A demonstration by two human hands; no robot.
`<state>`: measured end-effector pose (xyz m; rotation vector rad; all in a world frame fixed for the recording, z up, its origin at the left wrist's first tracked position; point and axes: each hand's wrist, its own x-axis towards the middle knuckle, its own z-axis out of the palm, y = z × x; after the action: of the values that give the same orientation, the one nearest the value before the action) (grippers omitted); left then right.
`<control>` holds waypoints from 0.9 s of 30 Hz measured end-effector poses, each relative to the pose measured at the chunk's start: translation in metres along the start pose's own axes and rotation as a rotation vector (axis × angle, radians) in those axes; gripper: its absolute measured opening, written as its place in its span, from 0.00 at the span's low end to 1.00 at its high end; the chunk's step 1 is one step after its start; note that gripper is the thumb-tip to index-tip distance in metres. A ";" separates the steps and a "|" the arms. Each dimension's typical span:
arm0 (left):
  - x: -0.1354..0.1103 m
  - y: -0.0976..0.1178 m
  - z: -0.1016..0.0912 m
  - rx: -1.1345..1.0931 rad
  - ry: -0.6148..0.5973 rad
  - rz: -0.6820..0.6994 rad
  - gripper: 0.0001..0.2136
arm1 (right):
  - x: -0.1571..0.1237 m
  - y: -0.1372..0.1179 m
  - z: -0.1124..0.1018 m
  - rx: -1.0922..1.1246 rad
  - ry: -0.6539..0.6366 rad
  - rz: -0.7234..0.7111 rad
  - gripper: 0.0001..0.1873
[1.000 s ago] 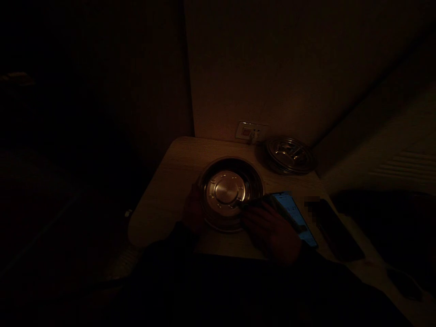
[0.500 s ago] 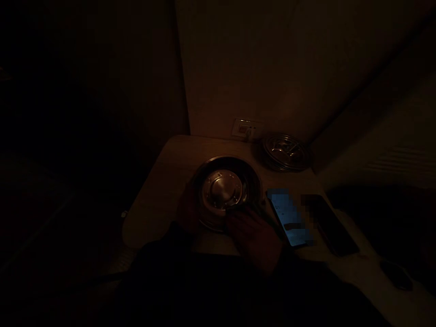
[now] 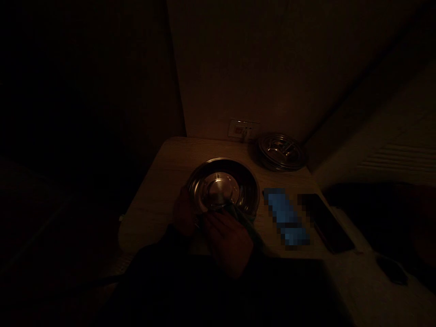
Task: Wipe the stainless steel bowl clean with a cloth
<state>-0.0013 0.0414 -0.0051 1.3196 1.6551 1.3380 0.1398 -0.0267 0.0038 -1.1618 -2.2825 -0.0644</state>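
Observation:
A round, shiny metal bowl [image 3: 247, 179] with a raised ring in its base sits on the wooden table in dim light. My left hand [image 3: 184, 212] is closed on the bowl's left rim, its fingers partly lost in shadow. Across the near rim lies my right hand [image 3: 227, 240], fingers together over a dark greenish cloth [image 3: 241, 214]. The cloth is pressed against the inside of the bowl's near side, and part of it hangs out beside the hand.
A stack of metal compartment plates [image 3: 281, 154] stands at the table's [image 3: 153, 195] back right corner, beside a wall socket [image 3: 242, 131] with a plug. To the bowl's right lie a lit phone [image 3: 286, 215] and a dark phone-like slab [image 3: 330, 225]. Farther right is a small dark object [image 3: 391, 270].
My right hand has moved left along the bowl's near rim with the cloth. My left hand stays at the left rim. The whole view has shifted slightly.

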 end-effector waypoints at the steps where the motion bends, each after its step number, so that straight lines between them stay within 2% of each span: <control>1: 0.000 0.004 -0.001 0.013 -0.008 0.006 0.12 | -0.004 0.009 -0.010 -0.014 -0.044 -0.046 0.16; 4: -0.003 0.019 -0.001 0.005 -0.018 0.042 0.13 | -0.016 0.035 -0.040 -0.080 -0.141 -0.148 0.14; 6: -0.004 0.024 0.000 0.013 -0.029 0.032 0.11 | -0.017 0.039 -0.046 -0.126 -0.169 -0.142 0.13; 9: -0.003 0.022 0.000 0.042 -0.039 0.015 0.11 | -0.008 0.015 -0.028 -0.164 -0.151 -0.024 0.11; 10: -0.002 0.019 0.000 0.074 -0.046 0.009 0.11 | -0.002 0.003 -0.017 -0.169 -0.105 0.046 0.11; 11: -0.001 0.016 -0.001 0.117 -0.047 -0.005 0.09 | 0.003 -0.010 -0.006 -0.184 -0.042 0.177 0.11; 14: 0.003 0.009 -0.005 0.237 -0.061 -0.019 0.02 | 0.012 -0.030 0.014 -0.182 0.027 0.250 0.12; 16: 0.005 0.007 -0.007 0.225 -0.077 -0.003 0.03 | 0.008 -0.024 0.009 -0.169 0.032 0.165 0.12; 18: 0.006 0.007 -0.006 0.137 -0.083 0.007 0.08 | -0.003 -0.005 -0.006 -0.139 -0.034 0.022 0.12; 20: 0.007 0.006 -0.005 0.038 -0.064 0.047 0.13 | -0.016 0.017 -0.024 -0.152 -0.019 -0.094 0.13; 23: 0.010 0.001 -0.002 -0.006 -0.055 0.124 0.13 | -0.026 0.036 -0.039 -0.183 -0.012 -0.165 0.13; 27: 0.015 -0.001 -0.001 -0.071 -0.094 0.085 0.16 | -0.024 0.036 -0.036 -0.200 0.039 -0.191 0.12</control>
<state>-0.0073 0.0551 -0.0041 1.4027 1.4899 1.3506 0.1950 -0.0325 0.0146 -1.0245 -2.3877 -0.3923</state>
